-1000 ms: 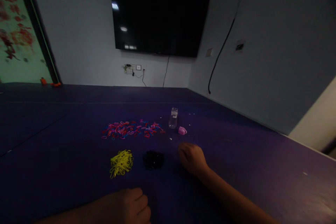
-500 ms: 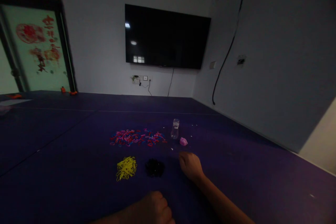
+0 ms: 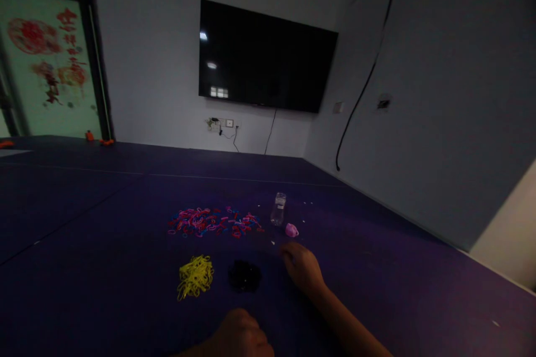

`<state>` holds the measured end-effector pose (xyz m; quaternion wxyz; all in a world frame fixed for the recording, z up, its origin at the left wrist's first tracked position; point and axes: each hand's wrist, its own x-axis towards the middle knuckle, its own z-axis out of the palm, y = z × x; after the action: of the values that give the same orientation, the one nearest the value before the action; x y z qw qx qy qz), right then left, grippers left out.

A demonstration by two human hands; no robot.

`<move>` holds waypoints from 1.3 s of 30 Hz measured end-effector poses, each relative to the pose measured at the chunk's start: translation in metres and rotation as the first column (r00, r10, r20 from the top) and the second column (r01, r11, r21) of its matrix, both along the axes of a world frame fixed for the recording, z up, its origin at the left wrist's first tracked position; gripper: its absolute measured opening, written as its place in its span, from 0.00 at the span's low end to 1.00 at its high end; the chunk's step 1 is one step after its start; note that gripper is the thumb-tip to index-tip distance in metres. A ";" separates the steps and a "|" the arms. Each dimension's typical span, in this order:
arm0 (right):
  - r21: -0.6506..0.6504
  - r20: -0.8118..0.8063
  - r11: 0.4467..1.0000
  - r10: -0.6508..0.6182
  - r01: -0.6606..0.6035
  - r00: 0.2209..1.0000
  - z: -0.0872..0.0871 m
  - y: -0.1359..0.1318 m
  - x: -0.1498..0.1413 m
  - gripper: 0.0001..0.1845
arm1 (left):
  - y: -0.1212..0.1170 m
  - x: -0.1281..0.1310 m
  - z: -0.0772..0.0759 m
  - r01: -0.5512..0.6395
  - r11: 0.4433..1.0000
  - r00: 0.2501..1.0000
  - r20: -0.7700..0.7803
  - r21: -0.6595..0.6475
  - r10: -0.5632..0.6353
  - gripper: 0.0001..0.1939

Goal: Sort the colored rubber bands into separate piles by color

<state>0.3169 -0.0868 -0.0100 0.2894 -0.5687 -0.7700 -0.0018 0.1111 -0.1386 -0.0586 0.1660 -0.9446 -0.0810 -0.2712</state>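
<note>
My right hand (image 3: 302,266) rests on the purple table (image 3: 104,245), fingers curled, just right of a black pile of small rubber bands (image 3: 244,276). What its fingers hold, if anything, does not show. My left hand (image 3: 239,336) lies at the bottom edge as a loose fist, near the black pile. A yellow pile of bands (image 3: 195,276) sits left of the black one. Farther back spreads a mixed scatter of pink, red and blue bands (image 3: 213,221). A small clear bottle (image 3: 278,208) stands upright beyond my right hand, with a pink cap (image 3: 291,230) beside it.
A dark wall-mounted screen (image 3: 263,61) hangs above wall sockets with a cable (image 3: 221,124). A black cable (image 3: 364,78) runs down the right wall. A glass door with red decorations (image 3: 46,67) is at the far left. Small orange items (image 3: 97,138) lie at the table's far edge.
The view has swung up and shifted, showing more of the door. My left hand has slid right and lower in the frame. My right hand stays by the black pile.
</note>
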 end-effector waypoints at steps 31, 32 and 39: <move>-0.119 0.458 0.993 0.037 0.020 0.888 0.024 -0.024 0.018 0.10 | -0.022 0.006 0.035 -0.049 0.987 0.998 0.039 -0.155 0.056 0.15; -0.123 0.458 0.992 0.046 0.012 0.888 0.021 -0.025 0.019 0.10 | -0.022 0.006 0.035 -0.049 0.987 0.997 0.044 -0.156 0.057 0.15; -0.123 0.446 0.992 0.068 -0.014 0.893 0.016 -0.021 0.015 0.12 | -0.021 0.003 0.038 -0.069 0.974 0.997 0.019 -0.217 0.075 0.13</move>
<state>0.3318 -0.1079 0.0057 0.0700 -0.5525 -0.8265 -0.0819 0.1139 -0.1598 -0.0203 0.0707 -0.9497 -0.1467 -0.2674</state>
